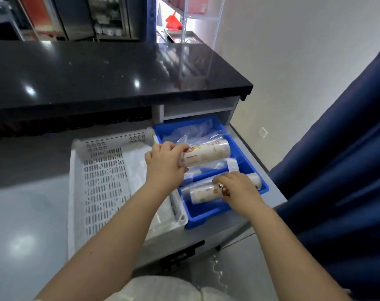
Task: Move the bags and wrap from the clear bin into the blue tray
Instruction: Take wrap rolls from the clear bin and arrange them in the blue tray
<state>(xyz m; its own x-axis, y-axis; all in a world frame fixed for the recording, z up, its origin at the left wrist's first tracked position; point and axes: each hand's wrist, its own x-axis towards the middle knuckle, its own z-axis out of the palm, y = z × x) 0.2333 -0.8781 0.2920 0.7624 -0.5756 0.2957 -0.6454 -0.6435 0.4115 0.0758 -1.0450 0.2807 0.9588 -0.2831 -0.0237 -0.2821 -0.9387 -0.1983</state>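
1. Grey tabletop (22, 213) carries the things, and a glossy black counter (98, 72) stands behind it at a higher level.
2. A rectangular blue plastic tray (206, 216) is the landmark; it sits on the grey tabletop, partly under the black counter.
3. A white perforated plastic bin (102, 181) stands just beside the blue tray, on its left, and their walls are touching. A flat pale sheet or bag (137, 168) lies inside this bin, on the side nearest the tray.
4. The left hand (164, 165) is over the left wall of the tray. Its grip is clamped on the end of a white printed roll in clear film (206, 154), which is above the middle of the tray.
5. The right hand (236, 190) is over the near part of the tray. Its fingers are closed around a second white printed roll (203, 193), which lies inside the tray along the near wall.
6. Clear plastic bags (193, 132) lie in the far part of the tray.
7. A dark blue curtain (336, 170) hangs to the right of the tray.
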